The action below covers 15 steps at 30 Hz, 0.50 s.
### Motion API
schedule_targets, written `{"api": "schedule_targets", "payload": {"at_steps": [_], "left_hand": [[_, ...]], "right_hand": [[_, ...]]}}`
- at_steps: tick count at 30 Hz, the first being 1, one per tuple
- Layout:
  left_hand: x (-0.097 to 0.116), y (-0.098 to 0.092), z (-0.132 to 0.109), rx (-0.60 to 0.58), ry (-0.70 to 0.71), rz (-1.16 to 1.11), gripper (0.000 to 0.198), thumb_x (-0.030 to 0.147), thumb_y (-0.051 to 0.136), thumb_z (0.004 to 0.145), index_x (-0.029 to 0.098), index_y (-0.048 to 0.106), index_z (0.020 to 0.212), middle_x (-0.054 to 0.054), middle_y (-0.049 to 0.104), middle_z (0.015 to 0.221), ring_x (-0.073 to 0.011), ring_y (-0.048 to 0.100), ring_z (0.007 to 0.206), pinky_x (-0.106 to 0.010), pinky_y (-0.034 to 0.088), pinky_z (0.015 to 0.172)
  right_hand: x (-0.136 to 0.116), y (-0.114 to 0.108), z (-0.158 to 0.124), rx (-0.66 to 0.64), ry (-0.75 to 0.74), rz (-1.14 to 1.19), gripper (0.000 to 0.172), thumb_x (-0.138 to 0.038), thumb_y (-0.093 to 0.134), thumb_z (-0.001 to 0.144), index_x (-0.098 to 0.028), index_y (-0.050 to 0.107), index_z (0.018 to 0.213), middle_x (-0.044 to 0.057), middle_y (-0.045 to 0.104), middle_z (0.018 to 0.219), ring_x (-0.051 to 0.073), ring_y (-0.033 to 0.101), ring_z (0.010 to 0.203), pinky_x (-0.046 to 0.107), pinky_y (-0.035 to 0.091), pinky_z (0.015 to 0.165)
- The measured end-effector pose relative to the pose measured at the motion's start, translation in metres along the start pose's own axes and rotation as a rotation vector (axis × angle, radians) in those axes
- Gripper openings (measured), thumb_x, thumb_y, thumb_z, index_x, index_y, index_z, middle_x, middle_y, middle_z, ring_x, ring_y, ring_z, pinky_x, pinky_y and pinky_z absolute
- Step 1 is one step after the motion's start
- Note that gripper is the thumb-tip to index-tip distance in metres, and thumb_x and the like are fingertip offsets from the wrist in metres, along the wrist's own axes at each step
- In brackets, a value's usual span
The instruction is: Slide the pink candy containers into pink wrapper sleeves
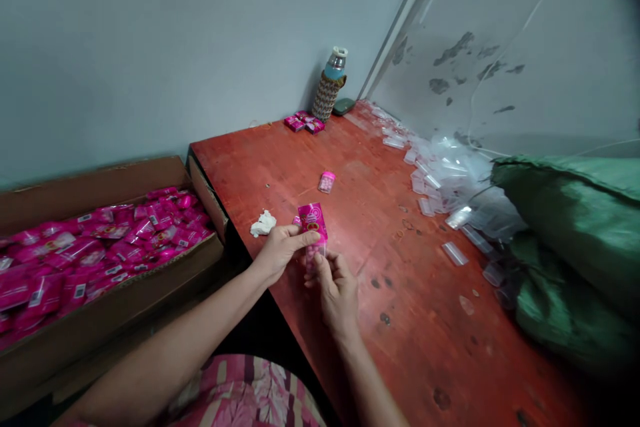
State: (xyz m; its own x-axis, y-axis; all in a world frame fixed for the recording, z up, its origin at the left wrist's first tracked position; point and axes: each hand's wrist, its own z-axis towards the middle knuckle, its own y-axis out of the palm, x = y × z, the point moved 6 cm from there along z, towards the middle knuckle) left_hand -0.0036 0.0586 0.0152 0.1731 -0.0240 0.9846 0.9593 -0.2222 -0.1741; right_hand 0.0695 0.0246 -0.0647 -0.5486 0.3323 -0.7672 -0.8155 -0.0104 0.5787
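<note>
Over the table's near edge, my left hand (283,250) pinches a pink printed packet (312,215) between thumb and fingers. Below it, my right hand (339,290) grips a small clear box of pink candies (313,257), which touches the packet's lower end. Whether the box sits inside the packet or behind it I cannot tell, since my fingers cover part of both. Farther back lies another candy box (327,181) with a bright pink cap. A crumpled white lump (263,223), perhaps tissue, rests left of my hands.
A cardboard box (210,197) full of pink packets (125,240) stands left of the red table (370,227). Clear plastic cases (450,173) spill along the right beside a green sack (575,247). At the back are a bottle (329,87) in a woven cover and several pink packs (304,121).
</note>
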Motion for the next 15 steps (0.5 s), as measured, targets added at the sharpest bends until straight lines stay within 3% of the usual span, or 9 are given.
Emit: {"api": "schedule_targets", "payload": {"at_steps": [3, 7, 10, 15], "left_hand": [[-0.0103, 0.0052, -0.0013, -0.042, -0.054, -0.133, 0.038, 0.037, 0.066, 0.065, 0.006, 0.044, 0.069, -0.005, 0.047, 0.060, -0.0126, 0.045, 0.047, -0.026, 0.037, 0.043], [-0.0068, 0.0027, -0.0002, -0.047, 0.067, 0.103, 0.035, 0.037, 0.063, 0.068, 0.004, 0.050, 0.068, -0.008, 0.049, 0.061, -0.0123, 0.045, 0.050, -0.025, 0.036, 0.047], [-0.0024, -0.0022, 0.0000, 0.001, 0.091, 0.256, 0.037, 0.038, 0.064, 0.065, 0.003, 0.053, 0.065, -0.009, 0.050, 0.061, -0.0108, 0.046, 0.053, -0.022, 0.035, 0.051], [-0.0076, 0.0020, -0.0046, 0.024, 0.034, 0.022, 0.040, 0.040, 0.065, 0.066, 0.003, 0.048, 0.073, -0.007, 0.049, 0.063, -0.0107, 0.045, 0.050, -0.024, 0.037, 0.047]], "right_hand": [[-0.0011, 0.0021, 0.0009, -0.034, 0.000, 0.040, 0.033, -0.039, 0.047, 0.083, -0.010, 0.047, 0.099, 0.005, 0.050, 0.082, 0.009, 0.051, 0.063, 0.024, 0.047, 0.053], [0.0012, 0.0034, 0.0033, -0.073, 0.105, 0.210, 0.037, -0.040, 0.050, 0.081, -0.005, 0.047, 0.093, 0.007, 0.049, 0.079, 0.009, 0.050, 0.058, 0.020, 0.041, 0.046], [-0.0006, 0.0027, 0.0033, -0.058, 0.089, 0.166, 0.038, -0.040, 0.052, 0.080, -0.006, 0.047, 0.095, 0.007, 0.051, 0.082, 0.010, 0.051, 0.059, 0.021, 0.043, 0.047], [-0.0018, 0.0036, 0.0027, -0.066, 0.055, 0.081, 0.039, -0.041, 0.052, 0.080, -0.007, 0.047, 0.097, 0.005, 0.051, 0.076, 0.009, 0.050, 0.057, 0.023, 0.045, 0.048]]}}
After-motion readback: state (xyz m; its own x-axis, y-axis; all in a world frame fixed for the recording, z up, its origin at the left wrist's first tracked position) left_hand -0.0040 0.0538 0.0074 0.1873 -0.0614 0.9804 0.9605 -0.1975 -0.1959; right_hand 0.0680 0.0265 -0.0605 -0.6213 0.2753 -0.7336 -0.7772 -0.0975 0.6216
